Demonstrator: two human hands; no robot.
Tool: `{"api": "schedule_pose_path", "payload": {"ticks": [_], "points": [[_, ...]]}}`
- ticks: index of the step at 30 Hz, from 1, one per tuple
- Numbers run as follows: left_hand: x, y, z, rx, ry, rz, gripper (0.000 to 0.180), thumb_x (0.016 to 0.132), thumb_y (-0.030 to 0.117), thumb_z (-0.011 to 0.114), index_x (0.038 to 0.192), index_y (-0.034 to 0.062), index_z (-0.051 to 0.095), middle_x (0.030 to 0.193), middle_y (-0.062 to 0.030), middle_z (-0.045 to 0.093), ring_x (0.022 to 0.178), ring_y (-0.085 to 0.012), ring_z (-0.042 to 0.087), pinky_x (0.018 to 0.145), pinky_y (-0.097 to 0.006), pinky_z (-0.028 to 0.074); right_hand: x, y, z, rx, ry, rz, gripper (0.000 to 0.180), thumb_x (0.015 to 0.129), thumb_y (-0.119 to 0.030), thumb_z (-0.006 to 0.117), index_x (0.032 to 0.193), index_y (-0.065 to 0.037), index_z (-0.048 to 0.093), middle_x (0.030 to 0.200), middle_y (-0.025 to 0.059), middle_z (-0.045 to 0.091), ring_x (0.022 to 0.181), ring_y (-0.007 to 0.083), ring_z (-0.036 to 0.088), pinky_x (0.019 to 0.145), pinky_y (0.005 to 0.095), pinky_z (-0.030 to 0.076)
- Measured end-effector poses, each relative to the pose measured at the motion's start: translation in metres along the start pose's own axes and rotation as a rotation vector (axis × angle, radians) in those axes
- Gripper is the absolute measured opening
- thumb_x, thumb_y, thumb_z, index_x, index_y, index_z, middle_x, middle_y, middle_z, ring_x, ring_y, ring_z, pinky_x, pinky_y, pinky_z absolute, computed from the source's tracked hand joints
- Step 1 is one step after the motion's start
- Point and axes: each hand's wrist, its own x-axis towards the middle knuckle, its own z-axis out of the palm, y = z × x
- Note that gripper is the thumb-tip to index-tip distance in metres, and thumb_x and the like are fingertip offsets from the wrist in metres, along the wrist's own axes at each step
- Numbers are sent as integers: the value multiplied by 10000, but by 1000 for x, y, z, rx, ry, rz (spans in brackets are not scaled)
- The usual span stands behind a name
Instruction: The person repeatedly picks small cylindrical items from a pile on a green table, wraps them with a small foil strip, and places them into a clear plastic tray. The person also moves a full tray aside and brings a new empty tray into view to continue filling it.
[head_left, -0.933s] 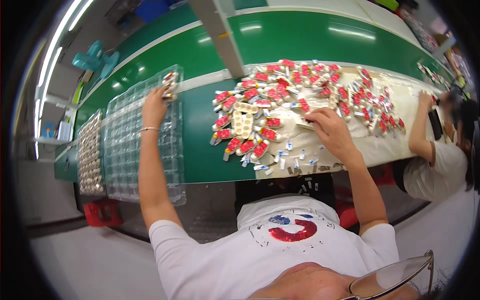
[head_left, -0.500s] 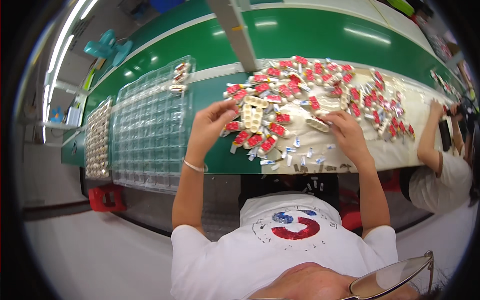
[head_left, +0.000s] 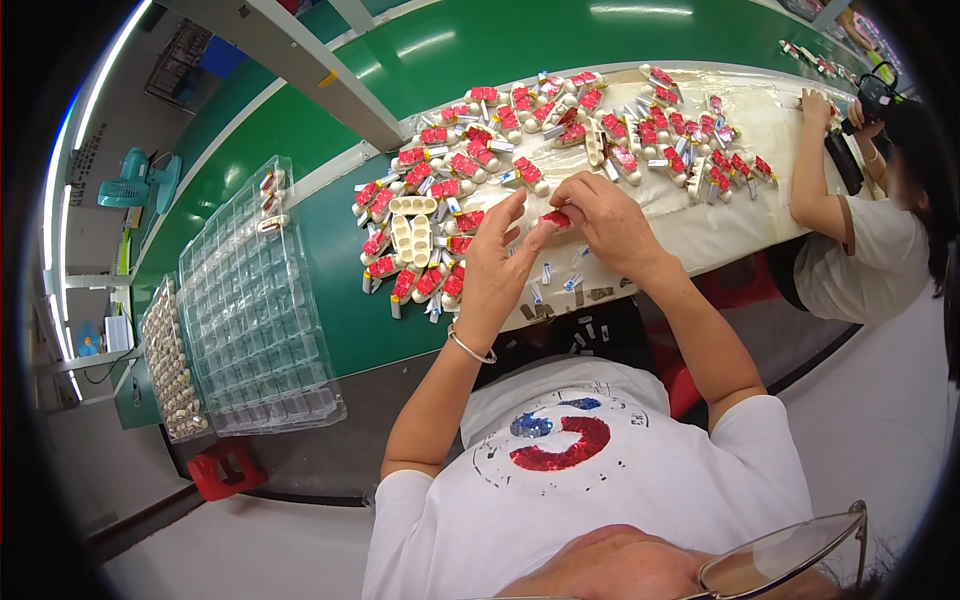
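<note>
My left hand (head_left: pixel 500 262) and my right hand (head_left: pixel 612 222) meet above the near part of the heap. Both close with pinched fingers around a small piece with a red top (head_left: pixel 556 219); the fingers hide most of it. To their left lie several bare cream oblong pieces (head_left: pixel 411 238) with rows of round hollows. Around these spread many cream oblong pieces with red tops (head_left: pixel 464 165) and small white-and-blue tabs. One such red-topped piece (head_left: pixel 530 175) lies just beyond my hands.
A clear compartment tray (head_left: pixel 255 320) stands at left, a few pieces in its far corner. Left of it is a filled tray (head_left: pixel 172 365). A grey post (head_left: pixel 300 75) rises beyond the green table (head_left: pixel 335 290). At right a co-worker (head_left: pixel 870 250) sits.
My hands have come together; the right hand moved left, bringing its cream piece toward the left hand's red one. My view has shifted and turned, so the table sits differently.
</note>
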Motion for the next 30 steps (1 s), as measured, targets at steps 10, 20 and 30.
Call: {"api": "schedule_pose_path", "payload": {"ticks": [10, 20, 30], "points": [[-12, 25, -12, -397, -140, -199, 284, 913, 76, 592, 1163, -46, 648, 982, -113, 704, 883, -129, 657, 821, -242, 505, -6, -29, -14, 525, -27, 145, 146, 849, -66, 696, 982, -15, 665, 933, 98, 681, 848, 218, 677, 735, 312, 533], [-26, 30, -25, -550, -106, -285, 249, 957, 166, 618, 1084, -34, 693, 908, -119, 725, 821, -123, 676, 753, -242, 520, -4, -51, -12, 422, 138, -133, 166, 803, 2, 718, 962, -33, 686, 929, 83, 698, 887, 228, 675, 778, 323, 539], [-34, 42, -19, -412, 53, -257, 209, 905, 132, 691, 994, -55, 718, 826, -98, 728, 711, -91, 656, 667, -205, 516, -6, -63, -23, 53, 108, -221, 123, 791, -87, 711, 896, -43, 664, 902, 73, 689, 802, 243, 671, 668, 340, 540]]}}
